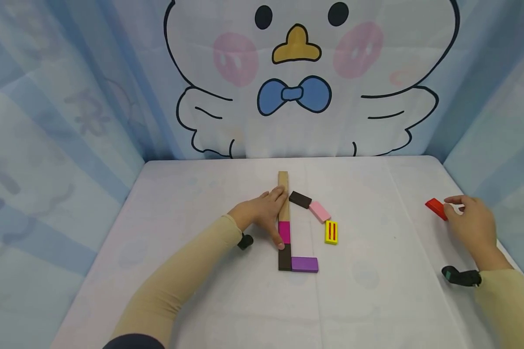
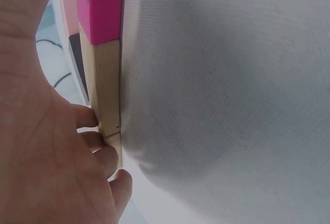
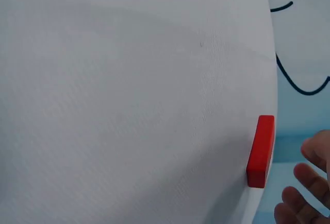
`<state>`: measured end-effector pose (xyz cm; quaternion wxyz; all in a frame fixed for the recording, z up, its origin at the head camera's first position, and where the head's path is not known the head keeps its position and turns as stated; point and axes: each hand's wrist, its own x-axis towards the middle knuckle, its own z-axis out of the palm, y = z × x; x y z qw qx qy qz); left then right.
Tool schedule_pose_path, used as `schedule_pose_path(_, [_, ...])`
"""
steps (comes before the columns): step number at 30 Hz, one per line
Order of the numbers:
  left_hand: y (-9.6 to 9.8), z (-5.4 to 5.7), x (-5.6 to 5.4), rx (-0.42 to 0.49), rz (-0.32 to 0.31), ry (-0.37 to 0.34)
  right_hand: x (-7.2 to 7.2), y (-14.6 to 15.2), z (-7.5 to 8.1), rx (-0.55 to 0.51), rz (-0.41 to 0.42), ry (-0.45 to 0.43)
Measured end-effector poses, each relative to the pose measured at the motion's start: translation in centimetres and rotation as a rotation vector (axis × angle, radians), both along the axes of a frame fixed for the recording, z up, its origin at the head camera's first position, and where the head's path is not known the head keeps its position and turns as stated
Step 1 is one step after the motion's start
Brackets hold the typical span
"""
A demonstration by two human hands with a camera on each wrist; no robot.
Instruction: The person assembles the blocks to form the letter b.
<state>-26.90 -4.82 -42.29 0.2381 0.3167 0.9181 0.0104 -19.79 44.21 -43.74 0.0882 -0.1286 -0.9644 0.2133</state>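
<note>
My left hand (image 1: pixel 265 209) rests along a straight column of blocks, fingers extended over the plain wooden blocks (image 1: pixel 283 178) and thumb down by the magenta block (image 1: pixel 284 232). In the left wrist view, its fingertips touch the side of the wooden blocks (image 2: pixel 107 87). A dark block (image 1: pixel 285 258) ends the column, and a purple block (image 1: pixel 304 264) lies against its right side. At the far right, my right hand (image 1: pixel 473 228) is beside a red block (image 1: pixel 435 208), fingers loosely bent. The right wrist view shows a gap between its fingers (image 3: pixel 312 180) and the red block.
Right of the column, a second dark block (image 1: pixel 300 199), a pink block (image 1: pixel 320 212) and a yellow block with red stripes (image 1: pixel 331 237) curve downward in an arc. The white cloth-covered table (image 1: pixel 375 300) meets printed curtains (image 1: pixel 83 145) at the back and sides.
</note>
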Motion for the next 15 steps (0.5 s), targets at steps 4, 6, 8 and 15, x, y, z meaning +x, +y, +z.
schedule_pose_path(4, [0.0, 0.1, 0.0, -0.002, -0.002, 0.003, -0.6, 0.7, -0.2, 0.03, 0.031, -0.038])
schedule_pose_path(6, [0.1, 0.0, 0.0, 0.0, -0.004, 0.005, -0.8, 0.9, -0.4, 0.042, 0.043, -0.064])
schedule_pose_path(8, [0.1, 0.0, -0.1, 0.0, -0.005, 0.006, -1.0, 0.9, -0.5, 0.041, 0.051, -0.088])
schedule_pose_path(15, [0.0, -0.1, -0.1, -0.002, 0.008, -0.005, -1.1, 0.9, -0.8, -0.005, 0.057, -0.12])
